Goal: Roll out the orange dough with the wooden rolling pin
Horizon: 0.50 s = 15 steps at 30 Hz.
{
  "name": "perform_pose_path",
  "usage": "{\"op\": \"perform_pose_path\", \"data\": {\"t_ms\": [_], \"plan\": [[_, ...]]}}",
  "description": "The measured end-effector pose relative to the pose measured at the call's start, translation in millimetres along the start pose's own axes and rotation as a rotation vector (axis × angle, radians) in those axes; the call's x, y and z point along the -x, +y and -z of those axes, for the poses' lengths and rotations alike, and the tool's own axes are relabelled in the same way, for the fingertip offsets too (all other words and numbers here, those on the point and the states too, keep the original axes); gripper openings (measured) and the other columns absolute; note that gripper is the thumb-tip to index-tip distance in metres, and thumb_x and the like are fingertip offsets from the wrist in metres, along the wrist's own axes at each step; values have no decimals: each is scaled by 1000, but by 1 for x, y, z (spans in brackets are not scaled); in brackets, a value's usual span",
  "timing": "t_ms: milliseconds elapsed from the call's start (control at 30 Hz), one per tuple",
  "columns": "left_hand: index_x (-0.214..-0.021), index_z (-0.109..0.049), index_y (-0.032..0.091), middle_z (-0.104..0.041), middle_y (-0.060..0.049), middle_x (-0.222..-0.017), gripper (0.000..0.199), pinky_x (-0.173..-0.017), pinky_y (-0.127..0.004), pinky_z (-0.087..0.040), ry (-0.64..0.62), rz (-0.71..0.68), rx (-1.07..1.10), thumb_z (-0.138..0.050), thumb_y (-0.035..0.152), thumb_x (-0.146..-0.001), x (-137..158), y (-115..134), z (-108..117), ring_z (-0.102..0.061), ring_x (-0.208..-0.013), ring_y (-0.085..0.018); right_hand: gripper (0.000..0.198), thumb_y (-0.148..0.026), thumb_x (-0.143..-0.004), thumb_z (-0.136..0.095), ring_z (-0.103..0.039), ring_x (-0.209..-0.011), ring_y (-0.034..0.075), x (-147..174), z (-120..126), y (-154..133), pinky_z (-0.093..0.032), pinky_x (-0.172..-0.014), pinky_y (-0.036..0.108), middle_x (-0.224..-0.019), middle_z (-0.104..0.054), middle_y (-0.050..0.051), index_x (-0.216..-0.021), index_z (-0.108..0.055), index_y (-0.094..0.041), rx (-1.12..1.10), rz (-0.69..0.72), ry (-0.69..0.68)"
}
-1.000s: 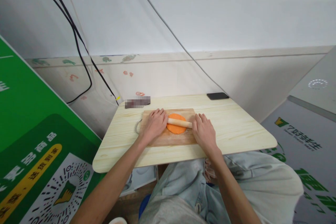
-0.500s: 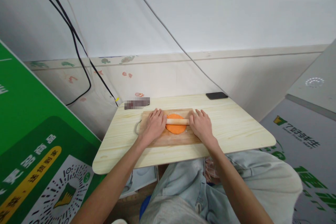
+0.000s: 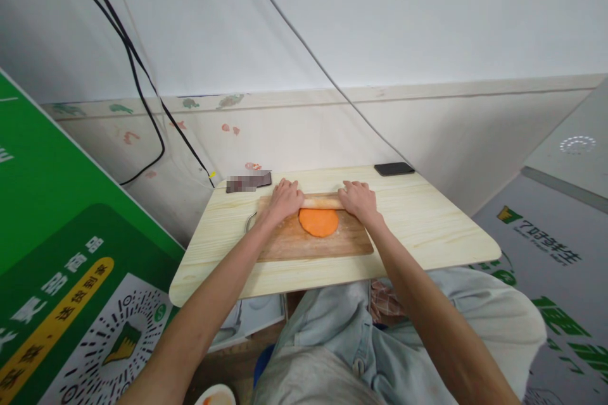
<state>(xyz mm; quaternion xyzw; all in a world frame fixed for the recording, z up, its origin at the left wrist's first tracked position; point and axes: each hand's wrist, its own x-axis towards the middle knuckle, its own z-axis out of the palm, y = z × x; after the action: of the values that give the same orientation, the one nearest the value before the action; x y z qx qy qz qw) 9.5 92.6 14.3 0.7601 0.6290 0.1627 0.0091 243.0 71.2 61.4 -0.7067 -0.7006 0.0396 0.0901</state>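
A flat orange round of dough [image 3: 318, 223] lies on a wooden cutting board [image 3: 313, 249] with a metal handle at its left. Across the far edge of the dough rests a pale wooden rolling pin [image 3: 323, 203]. My left hand [image 3: 285, 198] is closed over the pin's left end, and my right hand [image 3: 358, 200] over its right end. Both ends of the pin are hidden under my fingers. Traces of what looks like flour show on the board around the dough.
The board sits on a light wood-grain table [image 3: 427, 228] against a white wall. A black phone [image 3: 394, 169] lies at the back right, a partly blurred flat object [image 3: 249, 182] at the back left. Cables hang down the wall. A bowl [image 3: 216, 395] stands below at the lower left.
Both hands have pushed the rolling pin away from me, from the middle of the dough to its far edge. More of the orange round now shows.
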Motion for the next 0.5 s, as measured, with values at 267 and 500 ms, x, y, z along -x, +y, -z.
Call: {"op": "perform_pose_path", "data": {"t_ms": [267, 500], "plan": [[-136, -74, 15, -76, -14, -134, 47, -121, -39, -44, -14, -61, 38, -45, 16, -99, -14, -6, -2, -63, -134, -26, 54, -37, -108, -38, -57, -139, 36, -13, -2, 1, -49, -110, 50, -150, -67, 21, -147, -68, -15, -31, -12, -9], [-131, -77, 18, -76, -13, -136, 44, -121, -40, -42, -9, -73, 43, -42, 16, -103, -7, -5, 0, -64, -132, -27, 53, -36, -110, -37, -59, -138, 35, -2, -1, 0, -50, -109, 46, -149, -69, 18, -146, -70, -17, -27, 1, 6]]}}
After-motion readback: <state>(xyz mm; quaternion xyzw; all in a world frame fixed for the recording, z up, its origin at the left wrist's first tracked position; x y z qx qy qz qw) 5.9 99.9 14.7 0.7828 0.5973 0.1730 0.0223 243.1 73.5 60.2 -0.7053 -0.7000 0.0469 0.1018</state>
